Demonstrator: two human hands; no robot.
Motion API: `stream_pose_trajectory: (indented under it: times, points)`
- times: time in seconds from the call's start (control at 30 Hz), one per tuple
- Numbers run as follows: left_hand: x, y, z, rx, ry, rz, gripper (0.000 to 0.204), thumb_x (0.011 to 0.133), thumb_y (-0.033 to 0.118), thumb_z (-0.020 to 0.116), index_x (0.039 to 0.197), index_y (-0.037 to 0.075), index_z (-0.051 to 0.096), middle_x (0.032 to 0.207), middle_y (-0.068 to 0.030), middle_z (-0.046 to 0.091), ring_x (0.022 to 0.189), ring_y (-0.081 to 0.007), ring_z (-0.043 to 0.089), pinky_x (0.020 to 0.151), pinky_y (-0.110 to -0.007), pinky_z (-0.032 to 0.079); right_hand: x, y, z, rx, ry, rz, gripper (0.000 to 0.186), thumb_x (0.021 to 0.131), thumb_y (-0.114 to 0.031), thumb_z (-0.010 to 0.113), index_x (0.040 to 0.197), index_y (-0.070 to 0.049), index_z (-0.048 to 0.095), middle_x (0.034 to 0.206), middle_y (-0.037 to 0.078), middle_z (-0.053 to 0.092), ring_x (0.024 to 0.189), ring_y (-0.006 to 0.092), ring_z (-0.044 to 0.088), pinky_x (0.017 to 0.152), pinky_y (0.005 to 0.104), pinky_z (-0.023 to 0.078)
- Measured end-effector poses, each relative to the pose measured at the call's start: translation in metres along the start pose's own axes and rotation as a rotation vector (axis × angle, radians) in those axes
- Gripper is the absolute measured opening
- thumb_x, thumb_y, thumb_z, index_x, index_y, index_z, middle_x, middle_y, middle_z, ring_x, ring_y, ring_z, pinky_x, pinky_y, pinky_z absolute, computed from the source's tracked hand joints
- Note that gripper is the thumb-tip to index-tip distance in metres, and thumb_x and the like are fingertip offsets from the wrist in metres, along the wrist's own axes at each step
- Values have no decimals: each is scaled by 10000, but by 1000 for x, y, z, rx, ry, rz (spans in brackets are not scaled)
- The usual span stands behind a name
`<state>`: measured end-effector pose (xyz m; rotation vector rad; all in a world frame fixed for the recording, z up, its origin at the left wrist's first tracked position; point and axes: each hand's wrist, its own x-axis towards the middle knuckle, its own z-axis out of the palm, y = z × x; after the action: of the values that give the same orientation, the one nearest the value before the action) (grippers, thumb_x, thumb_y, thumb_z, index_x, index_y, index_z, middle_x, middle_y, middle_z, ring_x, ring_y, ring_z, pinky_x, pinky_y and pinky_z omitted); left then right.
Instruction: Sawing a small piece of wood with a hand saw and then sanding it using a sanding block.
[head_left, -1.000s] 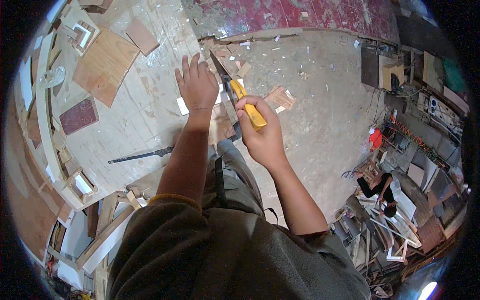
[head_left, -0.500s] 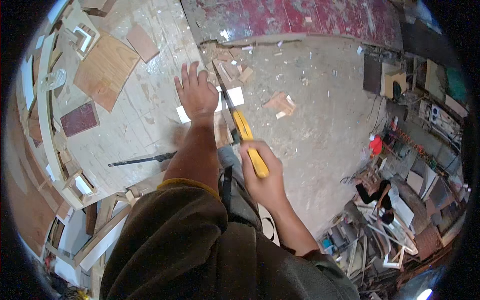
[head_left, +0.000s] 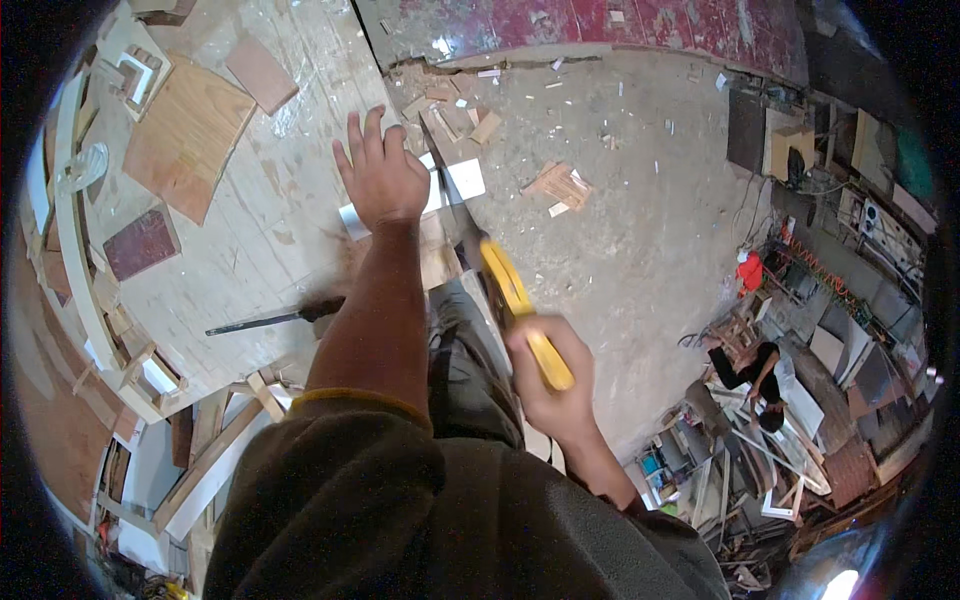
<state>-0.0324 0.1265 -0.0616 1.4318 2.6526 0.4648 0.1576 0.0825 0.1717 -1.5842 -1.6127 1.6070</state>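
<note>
My right hand (head_left: 556,385) is closed round the yellow handle (head_left: 510,278) of a handsaw. The saw's blade (head_left: 458,205) slants up and away to the left, crossing a narrow white board (head_left: 466,179). My left hand (head_left: 388,180) lies palm down on that board just left of the blade, fingers stretched and spread. The board reaches past the edge of the wooden work table (head_left: 270,215), its other end showing left of my wrist. Part of it is hidden under my left hand. Beside my left forearm rests a dark narrow tool (head_left: 255,322), partly covered by the arm.
On the table lie a plywood piece (head_left: 190,135), a pinkish wood piece (head_left: 262,75) and a dark red block (head_left: 140,243). Wood scraps (head_left: 560,187) litter the concrete floor. A person (head_left: 765,380) is among piled timber at the lower right. A curved wooden frame (head_left: 75,230) borders the left.
My right hand has drawn the handsaw back toward me and to the right. My left hand stays on the white board, and the whole view has shifted slightly.
</note>
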Motion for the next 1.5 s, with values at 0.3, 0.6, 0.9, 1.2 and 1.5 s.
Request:
stream_pose_trajectory:
  times: [0.3,0.6,0.9,1.2,1.5]
  points:
    - [-2,-1,4,-96,44,27,126,804,59,538,909,103,591,1418,-64,541,1445,-352,384,1181,-608,233,4,3,8,-13,45,-37,83,939,-9,612,1014,-41,627,848,61,672,748,86,642,677,243,499]
    - [-1,-1,0,-55,2,8,145,802,56,565,937,100,599,1436,-47,530,1461,-327,371,1201,-597,220,-2,22,3,-44,10,-24,81,954,-26,617,1032,-38,637,842,76,667,754,107,644,684,261,512]
    - [6,-3,7,-100,66,30,116,808,52,545,917,85,565,1431,-75,524,1455,-352,370,1165,-625,247,9,16,14,-56,14,-31,105,931,40,596,1001,-37,610,866,44,655,748,79,599,675,245,490]
    - [-3,1,6,-101,45,81,110,814,44,537,914,77,569,1436,-104,523,1446,-383,381,1146,-665,249,2,23,7,-45,35,-20,108,952,22,575,1001,-64,619,865,40,676,757,92,603,684,274,491]
    - [-5,0,7,-69,-29,96,159,799,73,597,953,98,628,1480,-92,499,1474,-387,334,1196,-625,211,21,24,5,37,11,13,78,964,5,575,1007,-55,601,894,28,618,792,69,567,695,232,457]
